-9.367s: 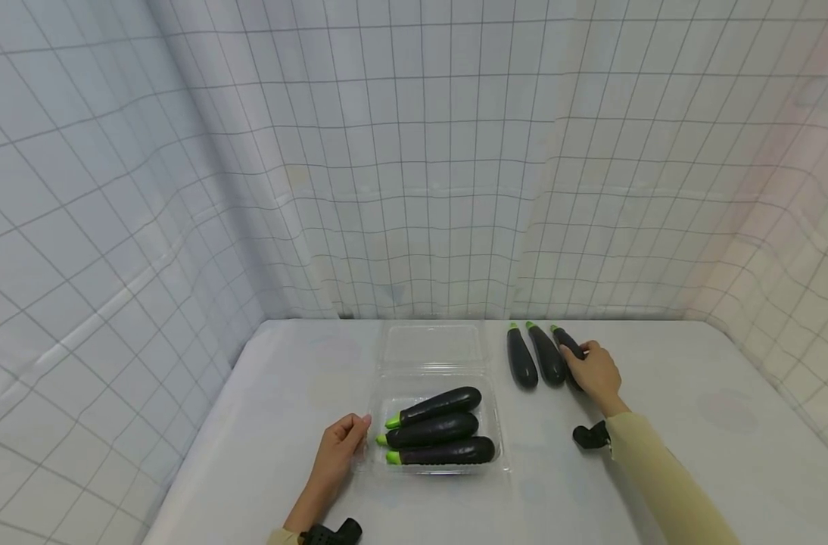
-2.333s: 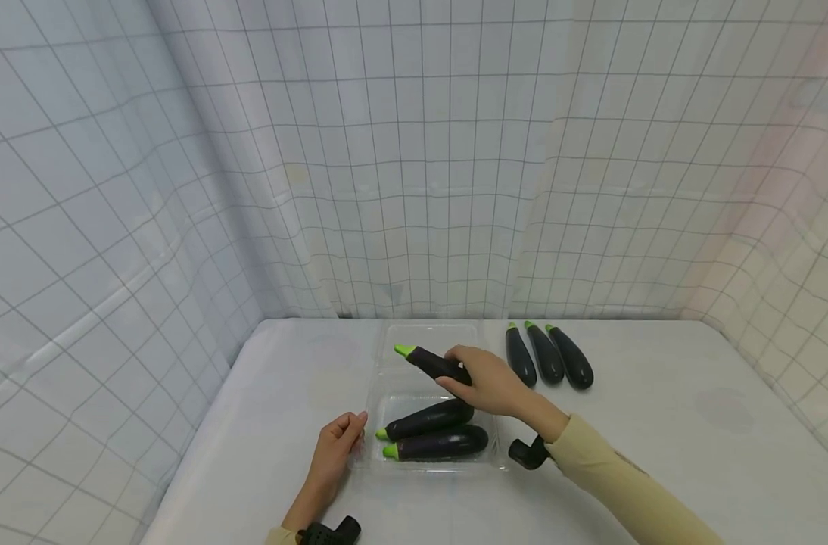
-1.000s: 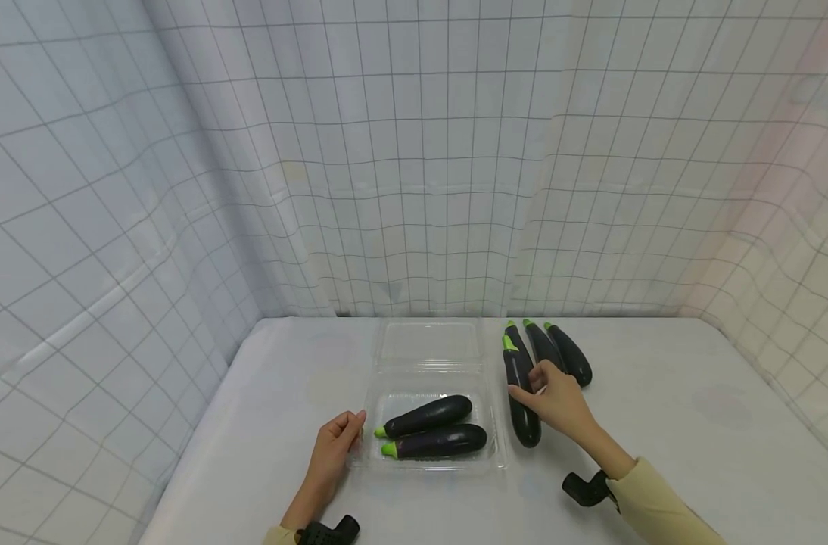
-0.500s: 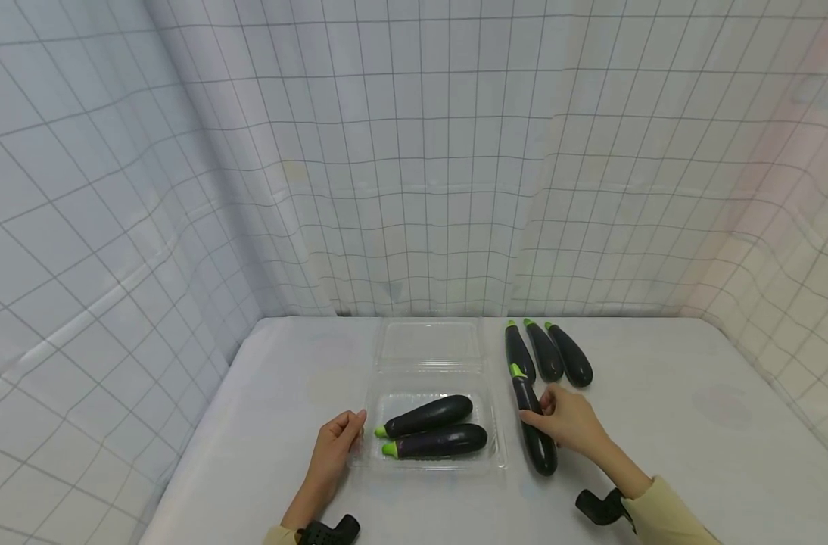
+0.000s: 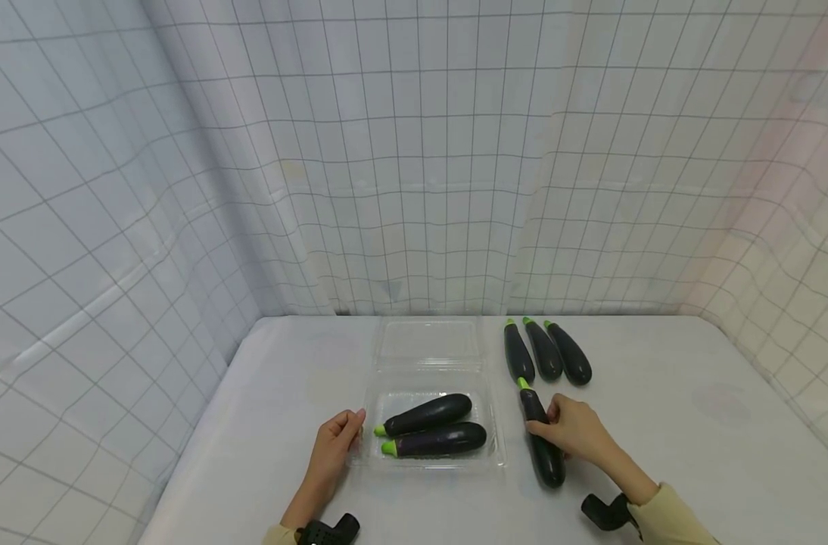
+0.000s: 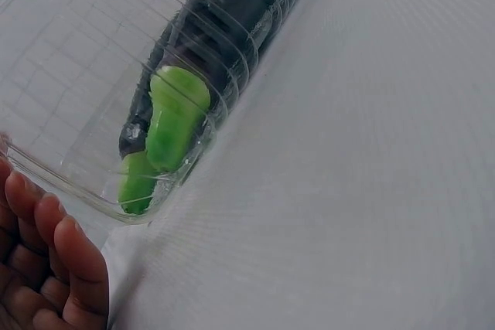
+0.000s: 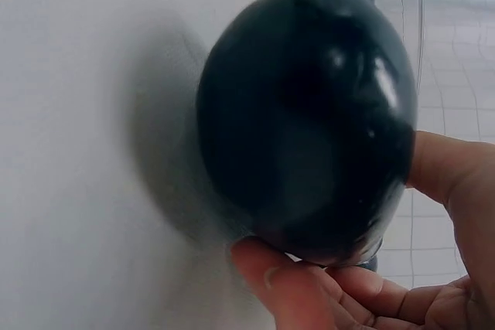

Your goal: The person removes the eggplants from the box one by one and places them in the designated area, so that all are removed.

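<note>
My right hand (image 5: 577,433) grips a dark eggplant (image 5: 538,431) with a green stem, right of the clear plastic container (image 5: 501,446). In the right wrist view the rounded end of the eggplant (image 7: 309,121) fills the middle, with thumb and fingers on its sides and its shadow on the table. My left hand (image 5: 337,439) pinches the container's left rim; the left wrist view shows its curled fingers (image 6: 81,260) right at that edge. Two eggplants lie side by side in the container, a rear one (image 5: 431,414) and a front one (image 5: 444,439), stems to the left.
Three more eggplants, the nearest of them the left one (image 5: 519,353), lie in a row at the back right of the white table (image 5: 659,393). The container's lid (image 5: 428,342) lies folded back behind it. A checked curtain (image 5: 414,189) surrounds the table.
Earlier my right hand was at the back row, then lifted one eggplant out of the container and brought it right. Lately it has drawn that eggplant toward me. My left hand stays put.
</note>
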